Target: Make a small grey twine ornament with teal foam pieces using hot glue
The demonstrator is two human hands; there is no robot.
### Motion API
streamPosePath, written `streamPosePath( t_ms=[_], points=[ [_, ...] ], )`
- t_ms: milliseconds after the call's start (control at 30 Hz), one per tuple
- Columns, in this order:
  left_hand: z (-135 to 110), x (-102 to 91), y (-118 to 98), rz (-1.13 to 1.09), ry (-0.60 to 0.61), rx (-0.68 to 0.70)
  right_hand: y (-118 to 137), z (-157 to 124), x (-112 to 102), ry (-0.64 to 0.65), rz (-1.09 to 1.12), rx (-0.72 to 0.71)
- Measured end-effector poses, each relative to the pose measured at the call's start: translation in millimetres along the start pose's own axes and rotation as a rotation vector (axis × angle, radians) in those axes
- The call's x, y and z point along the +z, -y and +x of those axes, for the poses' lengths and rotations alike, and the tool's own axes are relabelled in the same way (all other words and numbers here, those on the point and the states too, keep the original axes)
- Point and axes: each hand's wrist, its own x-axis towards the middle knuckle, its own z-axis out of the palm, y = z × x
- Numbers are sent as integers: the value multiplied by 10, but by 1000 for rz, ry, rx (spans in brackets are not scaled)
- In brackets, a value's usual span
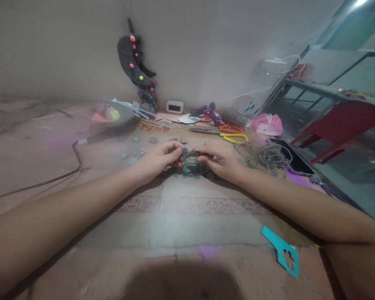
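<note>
The left hand (168, 158) is pinching a small blue-grey flower-like piece (185, 153) above the brown counter (106, 271), the right hand (220, 160) seemingly a thin grey strand (193, 153), which the nearby grey yarn tangle (270, 158), if bumped, is perhaps risking snagging.

There are two hands (165, 158) (220, 160), one clock (175, 107), one glue gun (210, 112) and one chair (346, 125).

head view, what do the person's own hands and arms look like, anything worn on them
The left hand and right hand are bare, without gloves. Both forearms are uncovered, with slim wrists. No sleeve, watch or bracelet can be made out.
</note>
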Motion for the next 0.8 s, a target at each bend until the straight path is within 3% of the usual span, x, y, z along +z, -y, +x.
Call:
streamPosePath(
  t_ms=[300,800],
  points=[
    [8,-7,4,-1,-12,-11,31,-19,-15,-83,0,135],
    [8,4,-6,40,-20,7,15,-8,-13,-41,20,127]
  ],
)
